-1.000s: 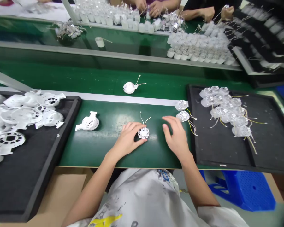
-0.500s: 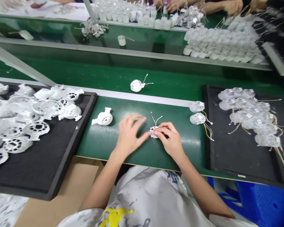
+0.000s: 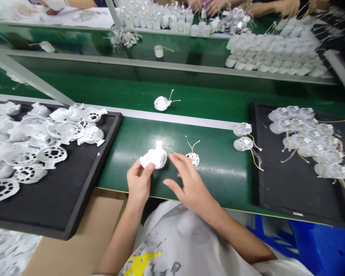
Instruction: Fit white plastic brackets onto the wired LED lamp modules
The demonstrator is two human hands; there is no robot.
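My left hand (image 3: 138, 182) grips a white plastic fan housing (image 3: 154, 157) and holds it just above the green work mat (image 3: 215, 180). My right hand (image 3: 186, 183) is open, fingers spread, right beside the housing. A small round white part with two thin wires (image 3: 193, 157) lies on the mat just past my right fingertips, not touched.
A black tray (image 3: 74, 191) on the left holds several white housings. Another black tray (image 3: 278, 188) on the right holds several wired motors; two more motors (image 3: 242, 137) lie beside it. One assembled unit (image 3: 161, 103) rests on the green belt. Other people's hands work at the far side.
My left hand reached left, picked up the white housing from the mat and brought it to the middle. My right hand let go of the small wired part, which now lies free.
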